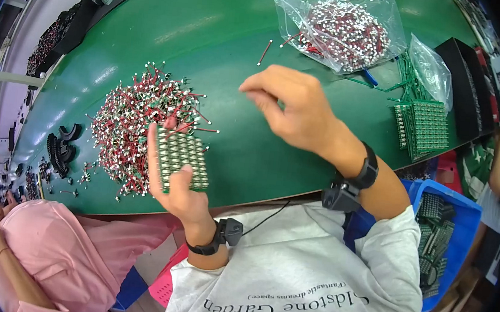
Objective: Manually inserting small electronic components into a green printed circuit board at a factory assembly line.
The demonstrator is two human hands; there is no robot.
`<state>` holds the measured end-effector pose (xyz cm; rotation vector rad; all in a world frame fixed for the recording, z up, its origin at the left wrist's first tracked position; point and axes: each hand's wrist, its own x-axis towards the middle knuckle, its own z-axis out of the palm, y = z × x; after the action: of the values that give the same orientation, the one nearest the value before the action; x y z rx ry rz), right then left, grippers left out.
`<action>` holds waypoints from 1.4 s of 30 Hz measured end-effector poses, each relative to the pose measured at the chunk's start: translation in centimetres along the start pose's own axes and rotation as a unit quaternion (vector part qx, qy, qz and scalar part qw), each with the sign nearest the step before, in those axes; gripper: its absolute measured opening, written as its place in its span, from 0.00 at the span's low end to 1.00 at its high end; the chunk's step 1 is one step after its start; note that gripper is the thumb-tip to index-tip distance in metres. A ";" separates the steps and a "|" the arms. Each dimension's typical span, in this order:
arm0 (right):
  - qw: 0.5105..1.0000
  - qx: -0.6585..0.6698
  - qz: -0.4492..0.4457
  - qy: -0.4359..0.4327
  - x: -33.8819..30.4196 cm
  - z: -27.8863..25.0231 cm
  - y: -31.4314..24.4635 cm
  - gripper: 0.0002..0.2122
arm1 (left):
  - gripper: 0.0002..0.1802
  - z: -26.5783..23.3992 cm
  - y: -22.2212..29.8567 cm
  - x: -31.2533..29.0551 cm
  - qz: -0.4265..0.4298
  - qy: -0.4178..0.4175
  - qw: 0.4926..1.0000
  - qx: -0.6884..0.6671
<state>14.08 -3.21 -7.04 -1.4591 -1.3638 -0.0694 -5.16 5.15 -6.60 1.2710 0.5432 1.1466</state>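
Note:
My left hand (183, 195) grips a green circuit board panel (185, 157) covered with rows of small pale parts. Its thumb lies across the panel's face and a finger runs along the left edge. Right behind the panel is a heap of short red wire leads (130, 123) with white connectors and small green pieces. A few leads stick out past the panel's top edge; I cannot tell whether they are fixed to it. My right hand (294, 106) hovers over the table, right of the heap, fingers bent and tips close together. Anything between those tips is too small to make out.
A clear plastic bag (352, 33) of red-and-white leads lies at the far right. Stacked green panels (424, 130) stand near a black tray (464, 89). A blue crate (459, 236) holds more panels. Black curved pieces (60, 150) lie left. A person in pink (54, 251) sits left.

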 end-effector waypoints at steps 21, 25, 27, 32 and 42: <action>0.987 0.113 0.041 -0.105 -1.0 1.1 -3.6 0.06 | 0.43 0.4 -1.4 -0.3 -0.066 0.007 0.994 -0.088; 0.991 0.113 0.001 -0.066 -2.0 2.4 -4.0 0.07 | 0.44 1.2 -1.7 -1.0 -0.043 -0.029 0.999 -0.004; 0.993 0.105 -0.007 -0.050 -2.3 2.5 -3.9 0.07 | 0.42 1.5 -2.0 -1.6 -0.054 -0.064 0.996 0.044; 0.995 0.089 0.024 -0.047 -2.1 2.1 -4.1 0.04 | 0.39 2.0 -2.1 -2.4 -0.024 -0.105 0.991 0.083; 0.992 0.115 0.054 -0.020 -2.2 2.1 -4.0 0.03 | 0.38 2.1 -2.3 -2.1 0.042 -0.143 0.974 0.172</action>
<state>9.14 -4.24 -6.83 -1.3417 -1.2779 0.1831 -3.40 2.57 -8.67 1.7411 0.4867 0.9395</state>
